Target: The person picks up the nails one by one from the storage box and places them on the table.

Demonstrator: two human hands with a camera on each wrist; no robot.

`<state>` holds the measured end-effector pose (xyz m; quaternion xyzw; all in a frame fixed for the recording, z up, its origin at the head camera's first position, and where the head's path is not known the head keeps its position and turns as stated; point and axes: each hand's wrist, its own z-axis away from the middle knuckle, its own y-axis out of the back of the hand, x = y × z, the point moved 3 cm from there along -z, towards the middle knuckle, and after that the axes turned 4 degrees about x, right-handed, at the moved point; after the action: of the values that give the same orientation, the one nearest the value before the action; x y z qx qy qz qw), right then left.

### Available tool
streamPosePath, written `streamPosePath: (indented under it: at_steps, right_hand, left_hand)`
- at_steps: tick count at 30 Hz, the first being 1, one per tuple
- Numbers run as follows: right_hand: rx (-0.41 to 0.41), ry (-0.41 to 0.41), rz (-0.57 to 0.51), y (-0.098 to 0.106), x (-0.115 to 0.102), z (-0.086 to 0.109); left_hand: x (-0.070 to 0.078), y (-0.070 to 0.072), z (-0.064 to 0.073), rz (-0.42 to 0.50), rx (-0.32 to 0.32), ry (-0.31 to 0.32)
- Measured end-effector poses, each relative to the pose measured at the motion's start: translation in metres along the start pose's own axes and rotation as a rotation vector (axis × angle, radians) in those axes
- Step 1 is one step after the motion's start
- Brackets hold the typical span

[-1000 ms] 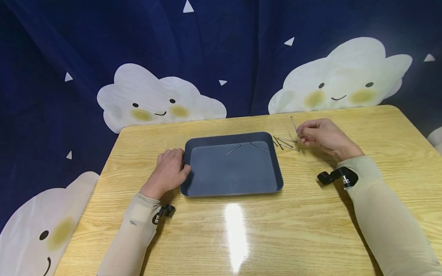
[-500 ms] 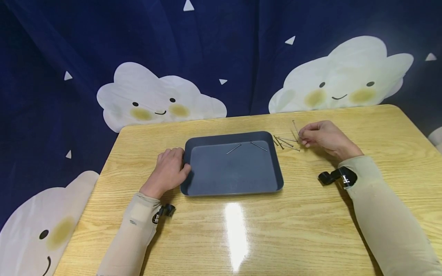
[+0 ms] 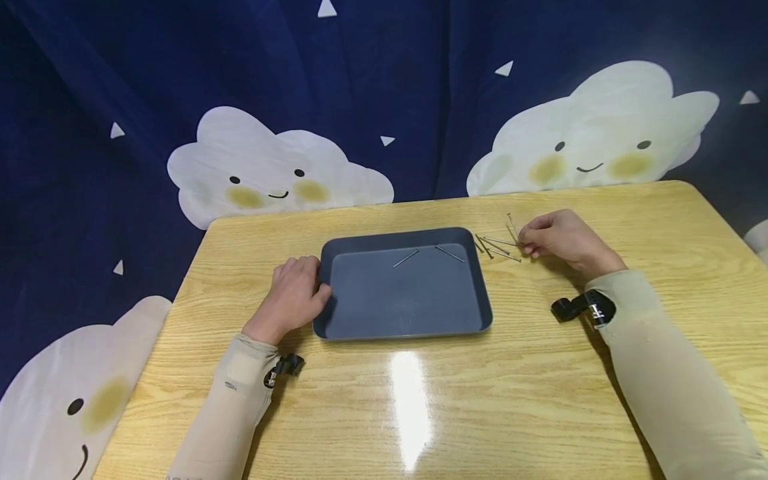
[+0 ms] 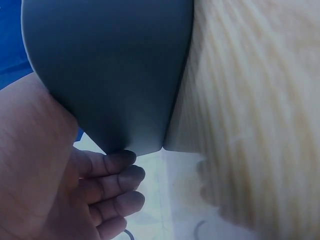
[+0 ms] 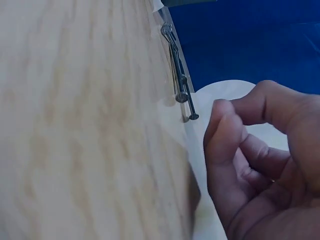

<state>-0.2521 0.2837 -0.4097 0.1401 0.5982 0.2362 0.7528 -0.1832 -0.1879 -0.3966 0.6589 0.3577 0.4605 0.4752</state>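
Note:
A dark grey rectangular tray [image 3: 402, 303] lies on the table. My left hand [image 3: 291, 293] holds its left end, thumb over the rim and the other fingers outside, as the left wrist view also shows. Inside the tray lie two nails, one slanting nail [image 3: 405, 259] and another nail [image 3: 449, 254] nearer the right wall. Between thumb and forefinger, my right hand [image 3: 561, 241] pinches a nail [image 3: 513, 225] that points up and away. Just left of those fingertips, several loose nails [image 5: 181, 75] lie crossed on the table. The pinched nail does not show in the right wrist view.
The wooden table [image 3: 336, 407] ends at its back edge against a dark blue curtain [image 3: 420, 80] printed with white clouds and triangles. A black wrist mount [image 3: 585, 307] juts inward from the right forearm, and a similar mount [image 3: 285, 368] from the left.
My right hand and its pinched nail have come down slightly, close to the table beside the loose nails. The left hand and the tray stay where they were.

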Motion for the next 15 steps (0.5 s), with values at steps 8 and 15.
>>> streamPosePath:
  at_steps: [8, 15]
  right_hand:
    - [0.012, -0.006, 0.085, -0.0015, 0.0021, -0.002]
    - [0.005, -0.004, 0.146, -0.0021, -0.0019, 0.0014]
  left_hand:
    - [-0.0001, 0.0005, -0.0009, -0.001, -0.002, 0.002]
    - [-0.0005, -0.0008, -0.0008, 0.0, -0.007, 0.007]
